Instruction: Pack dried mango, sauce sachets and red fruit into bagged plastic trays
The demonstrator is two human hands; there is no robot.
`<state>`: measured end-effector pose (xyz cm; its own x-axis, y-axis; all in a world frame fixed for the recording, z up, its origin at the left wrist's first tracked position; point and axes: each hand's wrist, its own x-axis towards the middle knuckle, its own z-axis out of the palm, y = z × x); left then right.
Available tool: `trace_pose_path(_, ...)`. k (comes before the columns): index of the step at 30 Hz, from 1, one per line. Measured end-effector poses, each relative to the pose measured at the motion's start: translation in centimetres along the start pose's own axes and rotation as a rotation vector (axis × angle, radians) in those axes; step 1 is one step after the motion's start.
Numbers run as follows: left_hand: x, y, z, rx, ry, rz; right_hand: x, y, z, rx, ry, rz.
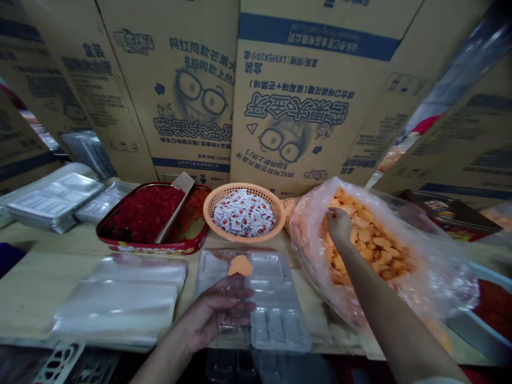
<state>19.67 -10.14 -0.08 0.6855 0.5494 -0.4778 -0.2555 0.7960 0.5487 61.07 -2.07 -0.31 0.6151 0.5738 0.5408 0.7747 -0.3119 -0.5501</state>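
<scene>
Backdrop: cardboard cartons [176, 80] are standing along the far edge of the worktop [24, 277].

Bulk bag: a clear plastic bag [308, 256] is lying open at right, holding a heap of flat orange pieces [372, 240].

Stock: stacked plastic trays [56, 200] are resting at far left; a pile of flat clear sleeves [120, 298] is lying at front left.

Red tin: a red tin tray [160, 248] is holding chopped red pieces [142, 213], with a flat scoop [176, 205] leaning inside.

Basket: an orange plastic basket [244, 234] is holding small white sachets [244, 213], between tin and bag.

Clear tray: a clear compartment tray [276, 298] is lying at front centre, carrying one orange piece [240, 265] in its far left compartment.

Right hand [339, 224]: is reaching into the bag's mouth, drawn together among the pieces; clamping on a piece cannot be confirmed.

Left hand [212, 314]: is half-curled at the tray's near left edge, just below the single piece; gripping of the tray cannot be confirmed.
</scene>
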Motion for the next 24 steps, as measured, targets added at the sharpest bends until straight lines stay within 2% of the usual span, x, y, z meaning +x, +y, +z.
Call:
trace_pose_path(3, 0.0, 0.1, -0.3, -0.011, 0.026, 0.022, -1.9, -1.2, -2.5, 0.06, 0.155, 0.047)
trace_pose_path(5, 0.0, 0.1, -0.5, -0.012, 0.019, 0.035, -4.1, -3.4, -4.7, 0.192, 0.248, 0.043)
trace_pose_path(6, 0.0, 0.0, -0.6, -0.01, 0.016, 0.04, -5.3, -4.8, -5.7, 0.301, 0.238, 0.045)
trace_pose_path(7, 0.0, 0.0, -0.6, -0.008, 0.017, 0.043, -6.6, -6.4, -6.7, 0.396, 0.171, 0.047)
trace_pose_path(10, -0.2, -0.1, -0.3, -0.002, 0.032, 0.053, -10.6, -11.2, -8.3, 0.509, -0.173, -0.044)
trace_pose_path(12, -0.4, -0.3, 0.1, -0.004, 0.028, 0.063, -12.9, -13.6, -8.3, 0.515, -0.316, -0.206)
trace_pose_path(14, -0.9, -0.4, 0.5, -0.012, 0.024, 0.085, -14.9, -15.3, -7.7, 0.482, -0.386, -0.405)
trace_pose_path(16, -1.3, -0.5, 0.7, -0.031, 0.036, 0.113, -16.7, -16.4, -6.7, 0.415, -0.441, -0.576)
trace_pose_path(18, -1.6, -0.7, 0.5, -0.06, 0.05, 0.135, -18.2, -17.1, -6.0, 0.325, -0.532, -0.675)
trace_pose_path(21, -1.8, -1.0, -0.1, -0.096, 0.041, 0.163, -19.5, -17.7, -5.7, 0.264, -0.664, -0.712)
trace_pose_path(24, -2.0, -1.2, -0.7, -0.104, 0.034, 0.18, -19.6, -17.9, -6.0, 0.365, -0.747, -0.732)
